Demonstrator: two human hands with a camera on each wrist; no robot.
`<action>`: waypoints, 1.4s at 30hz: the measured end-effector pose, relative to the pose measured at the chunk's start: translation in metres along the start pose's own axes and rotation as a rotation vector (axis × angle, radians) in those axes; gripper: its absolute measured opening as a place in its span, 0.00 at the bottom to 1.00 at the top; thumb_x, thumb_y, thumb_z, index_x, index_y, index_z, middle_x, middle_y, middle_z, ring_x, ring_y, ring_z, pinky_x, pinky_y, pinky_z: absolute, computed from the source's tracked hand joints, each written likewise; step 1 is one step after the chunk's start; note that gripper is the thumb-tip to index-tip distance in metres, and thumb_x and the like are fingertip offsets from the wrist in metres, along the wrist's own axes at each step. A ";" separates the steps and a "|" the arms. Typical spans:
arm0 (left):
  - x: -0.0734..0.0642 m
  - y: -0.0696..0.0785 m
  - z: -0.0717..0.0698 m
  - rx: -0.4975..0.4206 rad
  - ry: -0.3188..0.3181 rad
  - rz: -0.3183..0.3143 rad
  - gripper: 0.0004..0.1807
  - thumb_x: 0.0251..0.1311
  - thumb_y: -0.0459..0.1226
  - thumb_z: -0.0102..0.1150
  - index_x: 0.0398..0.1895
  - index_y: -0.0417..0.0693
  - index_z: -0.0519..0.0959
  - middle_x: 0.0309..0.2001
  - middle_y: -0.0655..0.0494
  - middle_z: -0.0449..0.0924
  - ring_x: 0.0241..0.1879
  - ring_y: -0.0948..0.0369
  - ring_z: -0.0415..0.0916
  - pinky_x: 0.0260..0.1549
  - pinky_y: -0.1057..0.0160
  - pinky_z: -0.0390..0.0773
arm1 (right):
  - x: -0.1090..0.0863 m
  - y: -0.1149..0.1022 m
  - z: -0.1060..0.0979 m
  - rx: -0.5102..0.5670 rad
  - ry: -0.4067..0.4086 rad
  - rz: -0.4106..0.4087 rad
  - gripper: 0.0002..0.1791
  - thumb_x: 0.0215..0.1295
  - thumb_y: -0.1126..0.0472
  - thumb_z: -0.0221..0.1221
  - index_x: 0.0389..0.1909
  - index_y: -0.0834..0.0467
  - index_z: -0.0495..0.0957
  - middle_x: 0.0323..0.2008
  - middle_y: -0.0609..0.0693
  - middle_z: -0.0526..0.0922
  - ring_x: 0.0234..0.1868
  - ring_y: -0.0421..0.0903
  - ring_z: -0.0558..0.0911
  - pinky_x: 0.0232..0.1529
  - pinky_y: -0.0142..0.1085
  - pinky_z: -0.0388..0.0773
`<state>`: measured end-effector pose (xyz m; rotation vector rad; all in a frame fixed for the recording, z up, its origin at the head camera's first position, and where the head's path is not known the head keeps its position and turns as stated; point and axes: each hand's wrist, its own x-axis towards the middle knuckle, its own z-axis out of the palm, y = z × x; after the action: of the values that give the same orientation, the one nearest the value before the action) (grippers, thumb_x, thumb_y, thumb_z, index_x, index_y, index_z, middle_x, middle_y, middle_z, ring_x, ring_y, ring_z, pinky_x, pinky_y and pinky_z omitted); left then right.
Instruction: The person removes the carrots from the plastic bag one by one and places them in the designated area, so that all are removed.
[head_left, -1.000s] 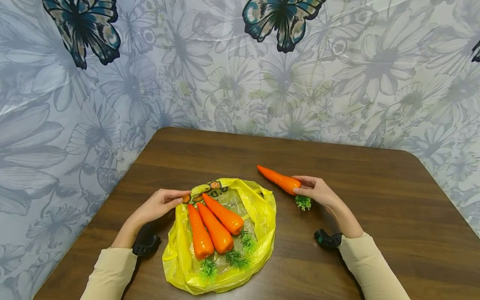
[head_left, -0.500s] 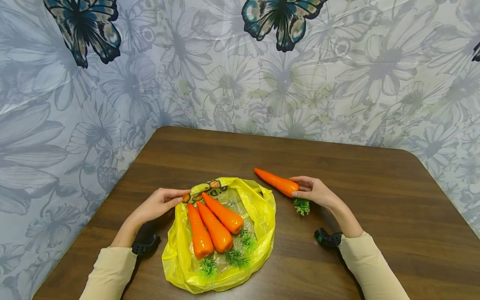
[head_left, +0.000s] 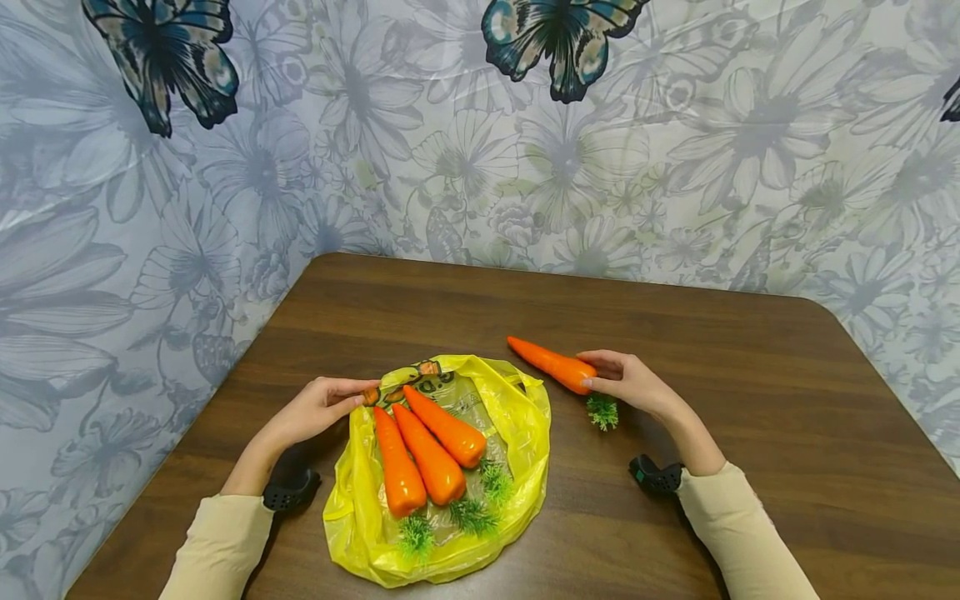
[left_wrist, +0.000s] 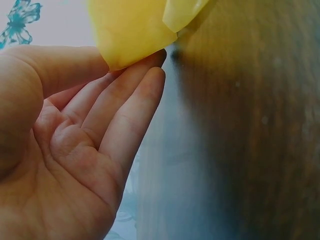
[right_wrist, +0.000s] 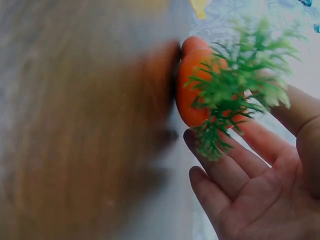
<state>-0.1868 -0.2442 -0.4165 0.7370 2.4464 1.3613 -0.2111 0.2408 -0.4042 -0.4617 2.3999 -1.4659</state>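
Saw right hand (head_left: 626, 383) holding a carrot (head_left: 551, 364) by its thick end, thumb and fingers narrowed to the carrot's own width. Located this carrot outside the bag (head_left: 530, 487), low over the counter (head_left: 750, 383), pointed end near the far right rim, green tuft (head_left: 602, 412) free of the grip. From right wrist view, took it to be resting on the counter; found contact too blurred to confirm.

Saw left hand (head_left: 318, 412) pinching the bag's left rim, thumb drawn in against fingers, with only thin plastic between. Counted three carrots (head_left: 429, 457) inside the open bag, side by side, pointed ends away, tufts (head_left: 472, 517) toward the near right.

Judged best to grip the solid orange end, not the tuft, as likely to bend or pull. Rated the glossy surface slippery; advised firm, even pressure from thumb and fingers. Rated the bag likely to slide or fold; advised a light, steady pinch, without tugging. Advised clearing the rim with the pointed end, to avoid snagging plastic.
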 end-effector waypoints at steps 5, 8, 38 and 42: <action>0.001 0.001 0.000 0.011 0.003 0.008 0.18 0.67 0.29 0.49 0.58 0.30 0.71 0.54 0.36 0.73 0.52 0.46 0.72 0.47 0.58 0.74 | -0.002 -0.010 -0.001 -0.109 0.057 -0.032 0.29 0.64 0.58 0.59 0.61 0.69 0.67 0.58 0.64 0.71 0.59 0.59 0.69 0.56 0.50 0.67; 0.000 0.001 -0.001 0.009 0.003 0.002 0.19 0.67 0.30 0.49 0.59 0.30 0.71 0.54 0.36 0.73 0.52 0.47 0.72 0.47 0.58 0.74 | -0.004 -0.021 0.001 -0.158 0.088 -0.044 0.28 0.65 0.57 0.59 0.61 0.67 0.68 0.59 0.63 0.70 0.60 0.59 0.68 0.57 0.52 0.65; 0.001 -0.001 0.000 0.008 0.005 0.004 0.19 0.66 0.30 0.50 0.58 0.30 0.71 0.54 0.37 0.73 0.51 0.48 0.73 0.46 0.58 0.75 | 0.003 -0.086 0.117 -0.227 -0.153 -0.286 0.25 0.64 0.59 0.59 0.62 0.62 0.70 0.58 0.51 0.73 0.58 0.47 0.72 0.55 0.41 0.69; 0.000 -0.002 0.000 0.001 0.005 -0.004 0.19 0.67 0.30 0.50 0.59 0.30 0.71 0.54 0.37 0.74 0.51 0.48 0.74 0.46 0.58 0.75 | 0.004 -0.085 0.129 -0.188 -0.200 -0.279 0.27 0.65 0.60 0.59 0.64 0.63 0.66 0.60 0.55 0.71 0.58 0.48 0.72 0.56 0.41 0.69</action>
<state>-0.1874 -0.2448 -0.4181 0.7297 2.4517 1.3621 -0.1526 0.0991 -0.3848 -0.9731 2.3926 -1.2298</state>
